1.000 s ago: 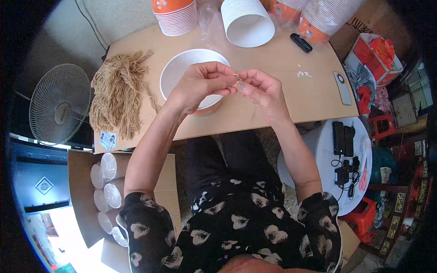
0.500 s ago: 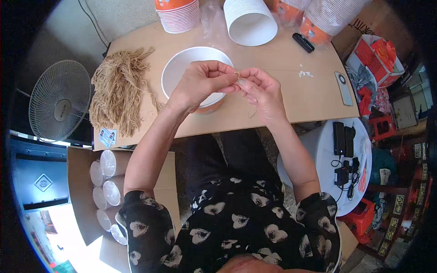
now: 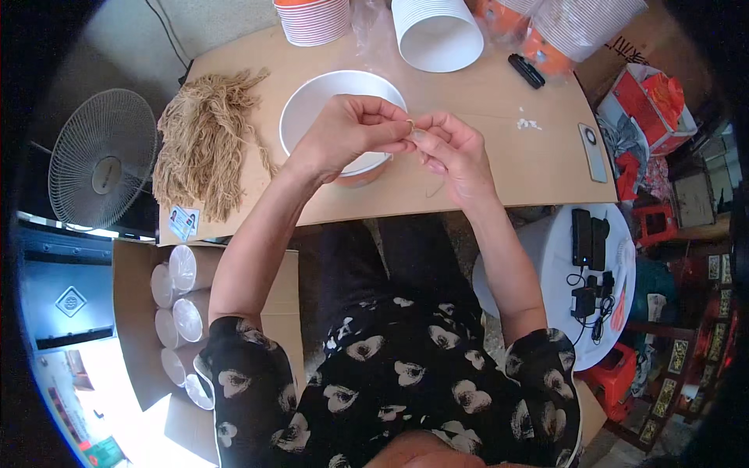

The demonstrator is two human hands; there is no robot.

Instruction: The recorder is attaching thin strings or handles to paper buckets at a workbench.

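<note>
My left hand (image 3: 343, 134) and my right hand (image 3: 455, 152) meet over the table, thumbs and fingertips pinched together. Between them is a thin tan string (image 3: 410, 124), curled into a small loop at the fingertips. A loose end seems to hang below my right hand. Behind and beneath my left hand stands a round white paper tub (image 3: 293, 117) with an orange outside; my hand and wrist hide part of its opening. Left of the tub lies a heap of tan strings (image 3: 204, 144), a few strands trailing toward it.
Stacked paper tubs (image 3: 438, 43) line the table's back. A black marker-like object (image 3: 526, 71), white scraps (image 3: 528, 124) and a phone-like device (image 3: 592, 153) lie rightward. A fan (image 3: 103, 168) stands left, above a carton of wrapped tubs (image 3: 187, 320). A white stool (image 3: 538, 265) holds chargers.
Both hands stay pinched on the string with only slight finger movement. The whole view has shifted a little, so the table appears slightly higher.
</note>
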